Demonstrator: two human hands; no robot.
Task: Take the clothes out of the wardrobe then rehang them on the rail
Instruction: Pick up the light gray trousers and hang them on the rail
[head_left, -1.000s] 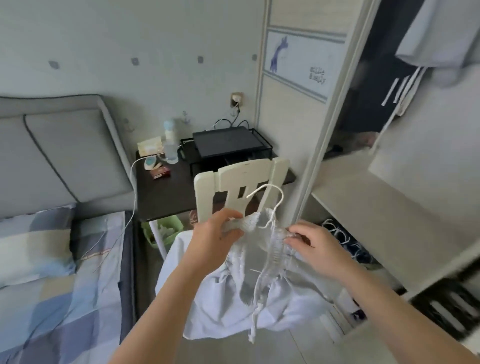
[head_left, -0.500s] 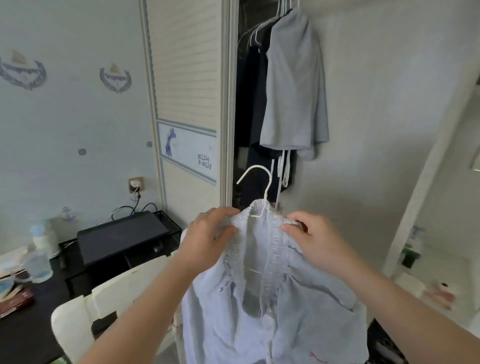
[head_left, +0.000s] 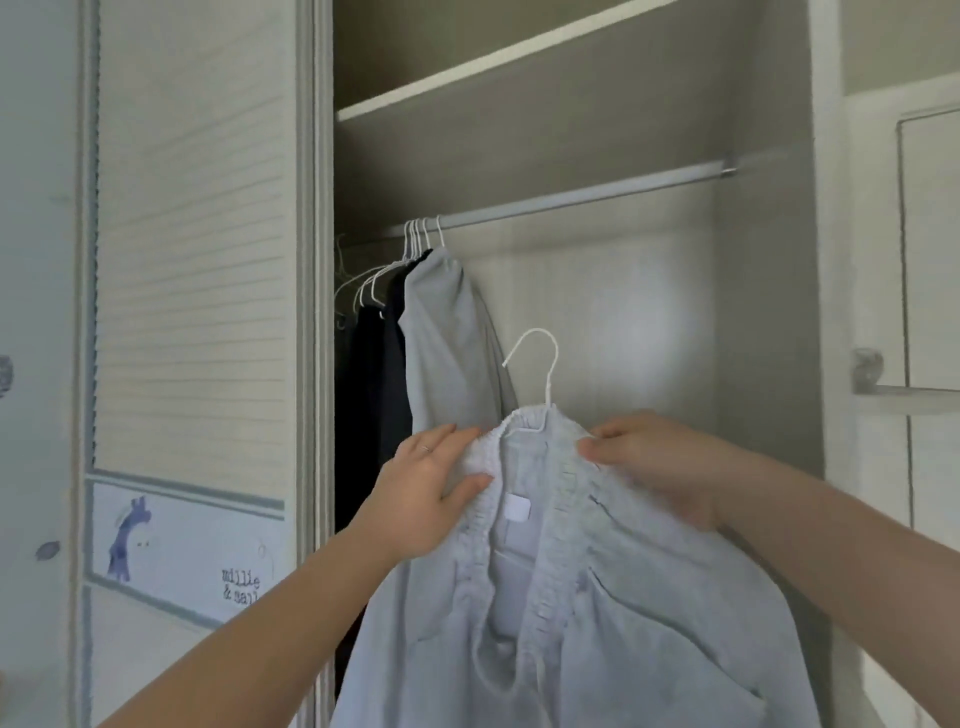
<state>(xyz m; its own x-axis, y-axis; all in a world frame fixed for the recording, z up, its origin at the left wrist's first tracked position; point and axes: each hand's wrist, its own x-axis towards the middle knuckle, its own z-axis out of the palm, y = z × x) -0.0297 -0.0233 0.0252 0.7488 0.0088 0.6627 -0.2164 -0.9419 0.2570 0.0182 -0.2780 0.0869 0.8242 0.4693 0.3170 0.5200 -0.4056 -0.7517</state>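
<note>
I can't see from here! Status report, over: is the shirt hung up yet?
Left hand and right hand grip pale blue shirt at collar. White hanger hook below rail, not on. Rail's right stretch bare; hung clothes bunched left.

Two bare hands are in view, a left hand (head_left: 426, 488) and a right hand (head_left: 660, 467). One pale blue shirt (head_left: 597, 597) sits on one white hanger (head_left: 540, 374). One rail (head_left: 597, 195) carries about six white hanger hooks (head_left: 421, 234). One grey garment (head_left: 441, 332) hangs beside dark garments (head_left: 371, 395), count unclear. One shelf (head_left: 498, 57) sits above.
</note>
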